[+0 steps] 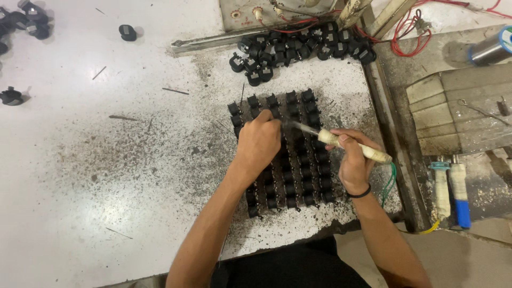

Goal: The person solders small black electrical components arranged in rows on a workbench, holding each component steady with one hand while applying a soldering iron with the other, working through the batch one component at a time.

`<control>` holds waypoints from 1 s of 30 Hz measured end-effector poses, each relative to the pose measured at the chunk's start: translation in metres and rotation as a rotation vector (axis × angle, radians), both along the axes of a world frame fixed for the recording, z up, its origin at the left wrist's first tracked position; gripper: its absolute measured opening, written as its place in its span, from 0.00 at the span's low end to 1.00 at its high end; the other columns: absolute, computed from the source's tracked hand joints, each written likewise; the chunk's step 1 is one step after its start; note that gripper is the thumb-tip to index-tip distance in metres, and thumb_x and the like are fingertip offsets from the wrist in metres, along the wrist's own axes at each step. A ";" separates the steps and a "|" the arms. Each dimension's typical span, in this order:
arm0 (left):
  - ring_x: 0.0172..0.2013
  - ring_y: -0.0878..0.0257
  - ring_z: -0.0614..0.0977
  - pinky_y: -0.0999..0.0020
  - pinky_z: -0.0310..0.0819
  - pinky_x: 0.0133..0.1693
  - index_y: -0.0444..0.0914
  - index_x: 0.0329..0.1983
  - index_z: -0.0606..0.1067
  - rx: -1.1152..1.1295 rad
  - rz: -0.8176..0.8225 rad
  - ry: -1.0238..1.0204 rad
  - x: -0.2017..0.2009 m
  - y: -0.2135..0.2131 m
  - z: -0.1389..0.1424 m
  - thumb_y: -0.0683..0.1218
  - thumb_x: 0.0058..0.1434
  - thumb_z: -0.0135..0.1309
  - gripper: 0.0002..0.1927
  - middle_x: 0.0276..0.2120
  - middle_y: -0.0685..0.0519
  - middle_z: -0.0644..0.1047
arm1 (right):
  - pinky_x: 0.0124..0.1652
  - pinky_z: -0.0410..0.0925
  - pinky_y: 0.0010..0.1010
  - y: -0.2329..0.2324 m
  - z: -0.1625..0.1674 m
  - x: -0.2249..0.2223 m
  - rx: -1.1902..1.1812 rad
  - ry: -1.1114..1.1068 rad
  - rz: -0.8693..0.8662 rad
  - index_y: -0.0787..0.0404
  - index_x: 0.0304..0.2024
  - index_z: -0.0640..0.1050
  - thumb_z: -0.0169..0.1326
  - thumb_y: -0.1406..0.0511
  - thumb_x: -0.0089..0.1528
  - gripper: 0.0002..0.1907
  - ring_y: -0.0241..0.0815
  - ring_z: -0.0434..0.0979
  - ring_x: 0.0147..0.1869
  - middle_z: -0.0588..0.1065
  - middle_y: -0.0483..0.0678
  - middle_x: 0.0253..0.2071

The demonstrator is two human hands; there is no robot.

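A block of several small black plastic parts point(298, 160) stands in rows on the stained white table point(106, 160). My left hand point(260, 141) rests on the upper left of the block, fingers pinched together near the iron's tip; a thin wire may be between them, but I cannot tell. My right hand point(352, 160) grips a soldering iron point(346, 145) with a pale taped handle. Its metal tip points left, down at the parts just right of my left fingers. A green cord point(391, 184) runs from the handle's end.
A loose heap of the same black parts point(298, 50) lies behind the block, with a few more point(24, 24) at the far left. Red wires point(408, 26) and a solder spool point(490, 48) are at the back right. Two handled tools point(450, 189) lie on the dirty side bench.
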State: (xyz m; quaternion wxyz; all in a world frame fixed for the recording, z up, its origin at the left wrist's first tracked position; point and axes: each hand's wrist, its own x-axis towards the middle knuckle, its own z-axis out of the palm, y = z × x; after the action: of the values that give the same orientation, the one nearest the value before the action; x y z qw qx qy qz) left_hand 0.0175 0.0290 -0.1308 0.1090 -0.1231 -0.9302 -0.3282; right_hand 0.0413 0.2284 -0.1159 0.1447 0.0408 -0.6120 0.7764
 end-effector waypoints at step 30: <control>0.30 0.53 0.84 0.60 0.75 0.28 0.37 0.51 0.73 0.219 0.044 0.554 0.007 -0.020 0.133 0.37 0.72 0.53 0.07 0.36 0.49 0.81 | 0.49 0.77 0.35 -0.012 0.034 -0.021 0.058 0.075 0.105 0.70 0.46 0.83 0.51 0.72 0.67 0.10 0.45 0.81 0.44 0.81 0.56 0.42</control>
State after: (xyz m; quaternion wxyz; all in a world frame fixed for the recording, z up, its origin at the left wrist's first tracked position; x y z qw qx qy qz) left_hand 0.0248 0.0087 0.0026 0.3784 -0.1753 -0.8265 -0.3782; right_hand 0.0198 0.2160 -0.0817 0.1254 0.1060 -0.6254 0.7629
